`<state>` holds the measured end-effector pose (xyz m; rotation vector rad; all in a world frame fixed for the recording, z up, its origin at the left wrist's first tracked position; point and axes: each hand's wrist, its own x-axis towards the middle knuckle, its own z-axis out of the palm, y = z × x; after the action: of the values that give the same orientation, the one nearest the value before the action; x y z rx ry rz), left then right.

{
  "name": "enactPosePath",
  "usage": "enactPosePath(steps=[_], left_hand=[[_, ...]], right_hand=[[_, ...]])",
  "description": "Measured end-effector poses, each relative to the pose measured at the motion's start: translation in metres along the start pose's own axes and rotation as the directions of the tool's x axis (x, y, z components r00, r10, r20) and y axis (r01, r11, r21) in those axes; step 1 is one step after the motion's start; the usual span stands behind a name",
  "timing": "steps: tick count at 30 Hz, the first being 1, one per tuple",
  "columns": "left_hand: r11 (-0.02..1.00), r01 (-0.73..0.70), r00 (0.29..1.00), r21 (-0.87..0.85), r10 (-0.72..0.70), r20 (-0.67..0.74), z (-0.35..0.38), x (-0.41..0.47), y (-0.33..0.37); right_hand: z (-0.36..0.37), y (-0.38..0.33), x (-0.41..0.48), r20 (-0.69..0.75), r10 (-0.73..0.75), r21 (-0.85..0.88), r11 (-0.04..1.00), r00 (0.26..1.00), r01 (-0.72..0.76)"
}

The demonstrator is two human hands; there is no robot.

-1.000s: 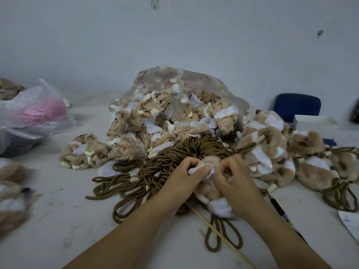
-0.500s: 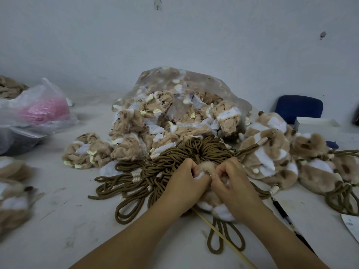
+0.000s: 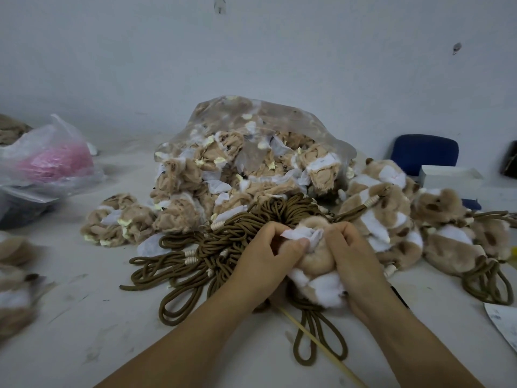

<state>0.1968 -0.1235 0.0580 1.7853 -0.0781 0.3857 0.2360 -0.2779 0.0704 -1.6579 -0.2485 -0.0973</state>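
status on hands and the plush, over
Left hand and right hand both gripping the tan-and-white plush, pinching its white flap. Plush over the brown cord pile. Thin stick lying below the hands, not in the way.

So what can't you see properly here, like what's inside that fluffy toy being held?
All in the head view:
1. Inside of the plush toy: covered by the left hand and right hand.
2. The thin stick: top end hidden under the hands, bottom end cut off by the lower edge.
3. The paper: cut by the right edge, print too small.
4. The plush pieces at the left edge: blurred.

Cords (image 3: pixel 223 242) crowd left; bare table (image 3: pixel 84 331) beyond.
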Motion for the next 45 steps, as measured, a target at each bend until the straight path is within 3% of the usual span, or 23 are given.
enactPosePath(steps=[4,9,13,17,21,26,31,35,38,45], left_hand=[[0.998,0.065,0.997,-0.007,-0.065,0.039,0.0,0.004,0.0],[0.969,0.087,0.996,-0.231,-0.078,0.048,-0.004,0.002,0.005],[0.985,0.154,0.983,-0.071,-0.146,0.109,-0.003,0.0,0.003],[0.993,0.112,0.983,0.037,-0.116,0.144,-0.003,-0.001,0.003],[0.994,0.03,0.999,-0.103,-0.025,0.045,-0.005,-0.001,0.009],[0.991,0.067,0.993,-0.119,-0.077,-0.089,-0.004,0.0,0.006],[0.994,0.067,0.987,-0.08,-0.078,-0.139,-0.002,0.003,0.004],[1.0,-0.016,0.992,-0.008,0.014,-0.125,-0.002,0.001,0.006],[0.994,-0.092,0.989,0.06,0.098,-0.11,-0.003,-0.001,0.007],[0.949,-0.236,0.97,0.21,0.244,-0.014,-0.003,-0.005,0.011]], right_hand=[[0.0,0.001,0.0,-0.017,0.043,0.025,0.999,0.999,-0.043],[0.003,0.001,0.001,-0.005,0.046,0.044,0.998,0.999,-0.046],[0.0,-0.001,0.001,0.008,0.114,0.15,0.982,0.993,-0.114],[-0.001,0.0,0.001,0.012,0.101,0.161,0.982,0.995,-0.102],[0.002,0.004,0.001,0.045,0.041,0.033,0.999,0.998,-0.043],[0.005,0.006,0.004,0.059,-0.033,-0.115,0.993,0.998,0.04],[0.005,0.005,0.003,0.055,0.028,-0.035,0.999,0.998,-0.026],[0.005,0.003,0.001,0.2,0.085,0.17,0.978,0.976,-0.12],[0.006,0.001,-0.003,0.226,0.05,0.098,0.993,0.973,-0.073],[-0.001,0.002,0.001,0.307,0.107,0.032,0.992,0.946,-0.123]])
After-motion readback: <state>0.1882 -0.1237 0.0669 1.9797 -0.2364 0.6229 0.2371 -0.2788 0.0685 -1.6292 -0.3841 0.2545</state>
